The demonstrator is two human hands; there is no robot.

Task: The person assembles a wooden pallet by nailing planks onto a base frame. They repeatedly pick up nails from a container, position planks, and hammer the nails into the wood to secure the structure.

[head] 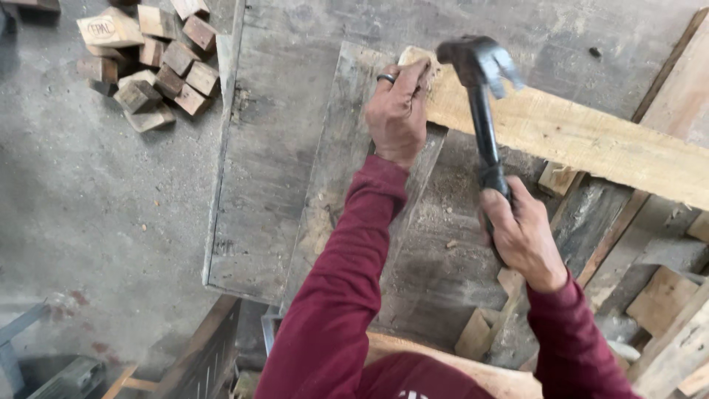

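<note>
Concrete floor (96,214) on the left, with a heap of small wood blocks (151,59) at the far left. Worn grey boards (281,185) form the work surface. Left hand (399,111), fingers curled, presses down on the far end of a pale plank (576,137) running to the right. Right hand (521,236) is closed around the handle of a black claw hammer (480,81), its head raised just beside the left hand.
</note>
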